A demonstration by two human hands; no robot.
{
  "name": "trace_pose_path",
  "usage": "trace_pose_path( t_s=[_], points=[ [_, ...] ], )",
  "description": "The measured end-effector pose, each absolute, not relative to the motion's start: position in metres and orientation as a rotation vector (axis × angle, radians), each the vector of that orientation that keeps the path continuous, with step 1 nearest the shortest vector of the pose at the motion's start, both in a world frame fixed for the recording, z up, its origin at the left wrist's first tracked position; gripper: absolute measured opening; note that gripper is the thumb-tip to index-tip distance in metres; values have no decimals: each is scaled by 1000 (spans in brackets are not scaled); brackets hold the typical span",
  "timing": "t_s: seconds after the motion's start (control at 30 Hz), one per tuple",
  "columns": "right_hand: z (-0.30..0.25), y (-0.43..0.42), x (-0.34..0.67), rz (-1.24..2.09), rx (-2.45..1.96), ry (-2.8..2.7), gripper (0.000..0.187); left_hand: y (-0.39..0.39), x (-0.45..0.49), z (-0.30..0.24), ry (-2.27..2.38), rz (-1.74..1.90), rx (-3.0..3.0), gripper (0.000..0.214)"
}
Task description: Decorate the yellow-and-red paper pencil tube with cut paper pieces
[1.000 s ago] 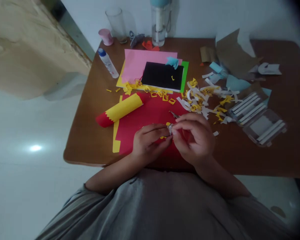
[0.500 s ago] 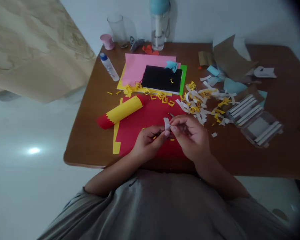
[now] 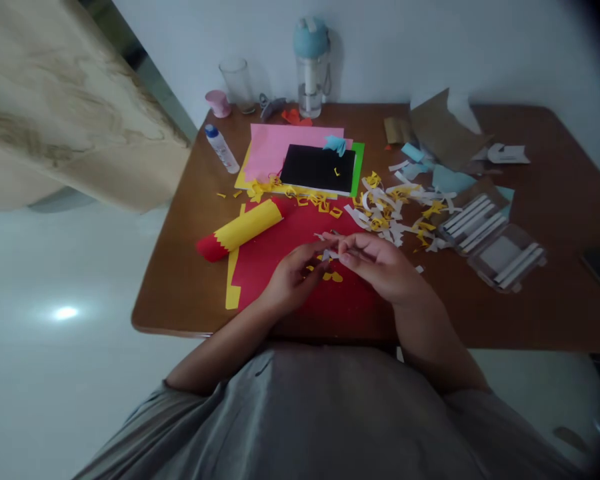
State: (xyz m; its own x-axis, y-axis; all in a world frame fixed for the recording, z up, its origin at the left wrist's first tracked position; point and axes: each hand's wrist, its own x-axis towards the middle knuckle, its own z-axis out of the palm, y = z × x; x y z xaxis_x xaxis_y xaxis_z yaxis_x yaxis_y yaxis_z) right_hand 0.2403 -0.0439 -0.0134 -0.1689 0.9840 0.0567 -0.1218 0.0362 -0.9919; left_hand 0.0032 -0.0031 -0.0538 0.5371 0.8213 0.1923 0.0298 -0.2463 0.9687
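Observation:
Over a sheet of red paper [image 3: 260, 267], both hands meet around a small white paper strip [image 3: 331, 255]. My left hand [image 3: 297, 275] has its thumb and fingers closed at the strip's left side. My right hand [image 3: 375, 260] pinches the strip's right end between thumb and fingertips. Small yellow paper cut-outs [image 3: 334, 277] lie on the red sheet just below the fingers. A red and yellow paper tube [image 3: 245, 230] rests to the left of my hands.
White and yellow paper scraps [image 3: 387, 207] are heaped on the right, beside an opened clear case [image 3: 500, 250] of white sticks. Behind lie a black sheet [image 3: 317, 167] and pink paper [image 3: 295, 140]. A glue bottle [image 3: 223, 150], glass [image 3: 239, 87] and water bottle [image 3: 310, 73] stand farther back.
The white strip, upright before, is now lower and turned more sideways between the fingers. More of the yellow cut-outs beneath shows. The camera view has shifted slightly.

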Motion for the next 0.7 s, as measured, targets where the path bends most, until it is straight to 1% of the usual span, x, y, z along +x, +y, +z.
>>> trace_pose_path(
  t_s=[0.1, 0.27, 0.37, 0.47, 0.6, 0.63, 0.7],
  points=[
    [-13, -42, 242, 1387, -1062, -1196, 26, -1, 8, -56, 762, 864, 1540, 31],
    [-10, -38, 238, 1372, -1185, -1154, 33, 2, 16, -59, 762, 875, 1423, 47],
    [-11, -37, 236, 1294, -1219, -1203, 33, 3, 17, -60, 748, 885, 1352, 46],
    [-8, -40, 235, 1227, -1234, -1272, 30, 4, 17, -60, 720, 881, 1293, 48],
    [3, -50, 237, 1235, -1179, -1398, 20, 4, 17, -60, 694, 882, 1248, 66],
    [7, -54, 237, 1232, -1165, -1433, 17, 5, 17, -60, 697, 890, 1241, 66],
    [13, -61, 238, 1196, -1155, -1492, 13, 6, 16, -60, 710, 908, 1228, 57]
  ],
)
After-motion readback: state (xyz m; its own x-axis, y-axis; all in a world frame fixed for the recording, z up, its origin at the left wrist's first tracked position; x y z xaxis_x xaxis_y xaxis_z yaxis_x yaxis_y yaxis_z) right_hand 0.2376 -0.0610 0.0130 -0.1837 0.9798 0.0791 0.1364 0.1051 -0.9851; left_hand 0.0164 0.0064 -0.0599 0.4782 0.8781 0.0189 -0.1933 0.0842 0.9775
